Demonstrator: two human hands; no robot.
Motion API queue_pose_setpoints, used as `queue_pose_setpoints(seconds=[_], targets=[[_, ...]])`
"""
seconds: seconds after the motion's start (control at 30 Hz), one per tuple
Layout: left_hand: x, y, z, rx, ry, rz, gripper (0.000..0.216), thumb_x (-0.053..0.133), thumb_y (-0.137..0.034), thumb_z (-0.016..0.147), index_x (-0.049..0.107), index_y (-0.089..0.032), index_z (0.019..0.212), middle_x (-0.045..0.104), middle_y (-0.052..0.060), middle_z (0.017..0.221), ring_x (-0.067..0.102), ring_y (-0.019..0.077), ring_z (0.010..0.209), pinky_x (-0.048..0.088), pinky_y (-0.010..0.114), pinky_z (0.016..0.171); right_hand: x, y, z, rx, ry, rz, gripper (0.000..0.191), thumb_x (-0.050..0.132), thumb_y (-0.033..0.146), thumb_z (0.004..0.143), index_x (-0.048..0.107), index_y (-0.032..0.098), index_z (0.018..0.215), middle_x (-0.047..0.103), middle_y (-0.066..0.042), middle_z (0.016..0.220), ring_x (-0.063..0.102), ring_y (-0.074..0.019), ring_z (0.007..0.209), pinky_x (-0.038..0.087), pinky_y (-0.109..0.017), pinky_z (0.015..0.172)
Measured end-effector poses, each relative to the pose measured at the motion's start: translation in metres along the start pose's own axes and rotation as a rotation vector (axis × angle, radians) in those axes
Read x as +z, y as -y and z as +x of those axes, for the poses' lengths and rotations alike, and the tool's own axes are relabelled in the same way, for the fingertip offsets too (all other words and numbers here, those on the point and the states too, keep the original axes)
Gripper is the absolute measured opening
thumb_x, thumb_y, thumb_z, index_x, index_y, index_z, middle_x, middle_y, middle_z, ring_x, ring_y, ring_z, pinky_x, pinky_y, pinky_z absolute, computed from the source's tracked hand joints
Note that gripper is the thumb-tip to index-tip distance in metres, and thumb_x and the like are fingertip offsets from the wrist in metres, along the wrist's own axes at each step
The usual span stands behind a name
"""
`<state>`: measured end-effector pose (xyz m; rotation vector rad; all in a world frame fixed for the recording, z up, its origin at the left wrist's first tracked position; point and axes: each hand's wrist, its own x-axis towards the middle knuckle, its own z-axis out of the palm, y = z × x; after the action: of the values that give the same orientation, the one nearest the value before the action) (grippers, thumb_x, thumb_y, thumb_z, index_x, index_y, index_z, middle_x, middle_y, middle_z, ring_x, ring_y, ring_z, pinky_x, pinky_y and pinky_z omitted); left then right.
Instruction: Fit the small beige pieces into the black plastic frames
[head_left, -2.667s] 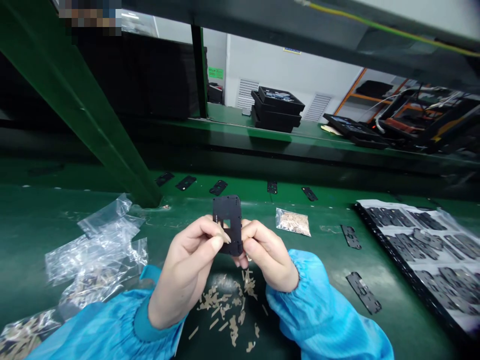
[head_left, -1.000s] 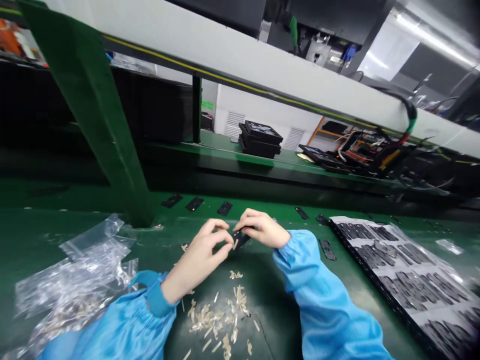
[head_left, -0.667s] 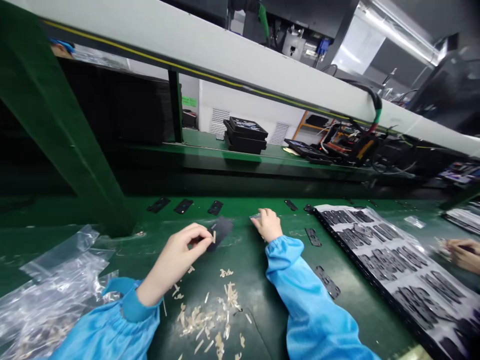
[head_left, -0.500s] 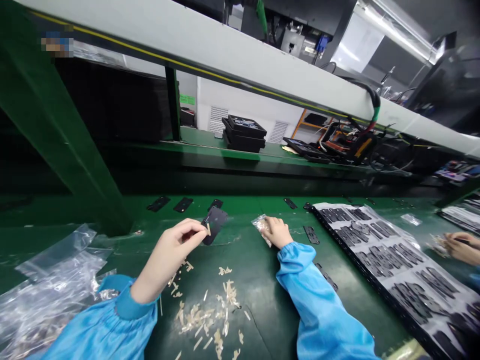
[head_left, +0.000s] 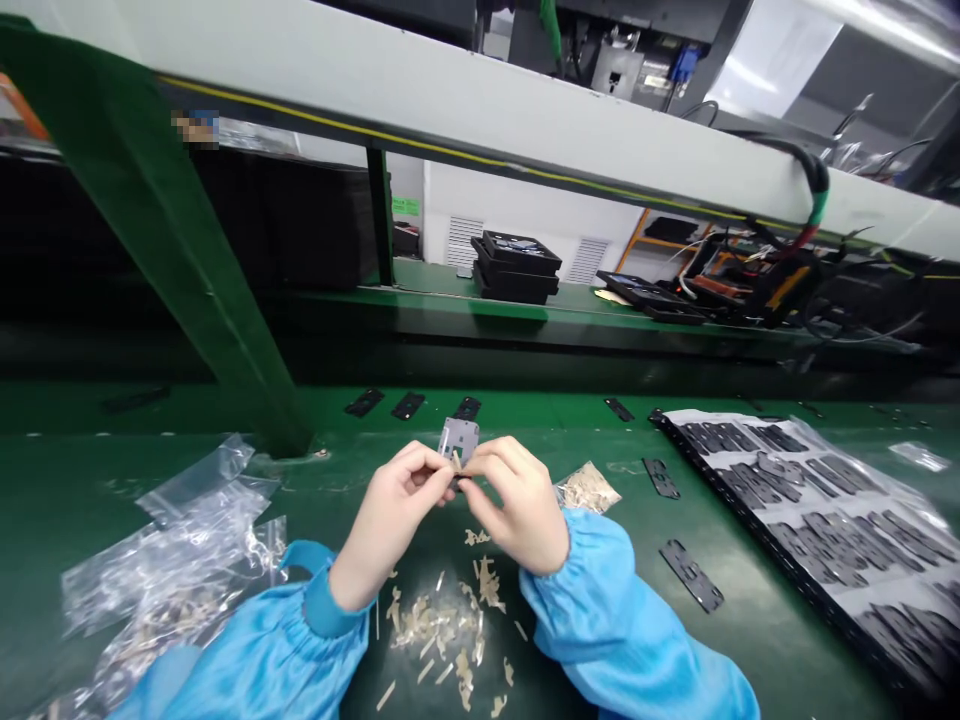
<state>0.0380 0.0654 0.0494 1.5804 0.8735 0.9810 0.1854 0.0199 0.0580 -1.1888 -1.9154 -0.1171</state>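
In front of me, my left hand [head_left: 397, 505] pinches the near end of a thin dark grey plate [head_left: 459, 436] with cut-outs, which stands tilted up beyond my fingers. My right hand [head_left: 517, 500] meets it from the other side, thumb and fingertips closed at the plate's near end. A small tan strip [head_left: 456, 460] shows on the plate between the two hands. What the right fingertips pinch is too small to make out. Below my hands, many tan cut pieces [head_left: 439, 625] lie scattered on the green table [head_left: 570, 650]. A clear bag of tan pieces [head_left: 589, 487] lies beside my right wrist.
Clear plastic bags [head_left: 195, 540] pile up at left, near a green post [head_left: 202, 270]. On the right lies a black-edged tray [head_left: 757, 540] with rows of dark plates. Single dark plates [head_left: 691, 575] lie around. A white beam [head_left: 480, 90] crosses above.
My right hand has left the clear bag and come left to the plate, meeting my left hand. The plate is now turned more upright. My view has shifted slightly left.
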Motion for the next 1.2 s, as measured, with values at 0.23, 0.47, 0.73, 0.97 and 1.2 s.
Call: queue_pose_setpoints(seconds=[0.23,0.47,0.73,0.97,1.2], targets=[[0.0,-0.005,-0.002,0.046,-0.001,0.046,0.016,0.052,-0.027,0.08,0.061,-0.016,0.073,0.05,0.0,0.077,0.056,0.0113,0.067,0.05,0.024,0.062,0.015,-0.002,0.0,-0.081,-0.062,-0.267,0.012,0.047,0.015,0.085,0.059,0.015,0.083,0.063,-0.007,0.082,0.051,-0.0158,0.071,0.041,-0.03,0.064],[0.001,0.003,-0.001,0.07,-0.013,0.191,0.015,0.049,-0.024,0.081,0.06,-0.017,0.073,0.05,0.001,0.076,0.056,0.0117,0.068,0.048,0.024,0.062,0.018,-0.006,0.0,-0.171,-0.06,-0.324,0.012,0.048,0.01,0.084,0.06,0.012,0.084,0.065,-0.008,0.079,0.054,-0.0164,0.071,0.042,-0.03,0.062],[0.0,0.004,0.0,0.091,-0.014,0.277,0.013,0.05,-0.021,0.08,0.06,-0.017,0.073,0.051,0.0,0.074,0.055,0.0123,0.069,0.045,0.024,0.062,0.021,-0.007,-0.003,-0.171,-0.053,-0.336,0.016,0.044,0.01,0.085,0.06,0.013,0.084,0.064,-0.008,0.08,0.054,-0.016,0.07,0.044,-0.029,0.063],[0.0,0.0,-0.001,0.155,-0.038,0.405,0.014,0.049,-0.016,0.078,0.059,-0.017,0.068,0.05,-0.001,0.069,0.05,0.011,0.064,0.04,0.022,0.058,0.023,-0.004,-0.003,-0.136,-0.04,-0.289,0.017,0.044,0.008,0.082,0.06,0.014,0.081,0.064,-0.008,0.077,0.054,-0.0157,0.069,0.046,-0.028,0.061],[-0.006,-0.004,-0.001,0.213,-0.072,0.381,0.014,0.048,-0.016,0.078,0.056,-0.017,0.067,0.05,0.0,0.071,0.05,0.0123,0.068,0.04,0.023,0.061,0.004,0.0,0.001,0.016,-0.055,-0.068,0.015,0.045,0.012,0.078,0.055,0.017,0.068,0.058,-0.004,0.068,0.052,-0.015,0.065,0.044,-0.028,0.059]])
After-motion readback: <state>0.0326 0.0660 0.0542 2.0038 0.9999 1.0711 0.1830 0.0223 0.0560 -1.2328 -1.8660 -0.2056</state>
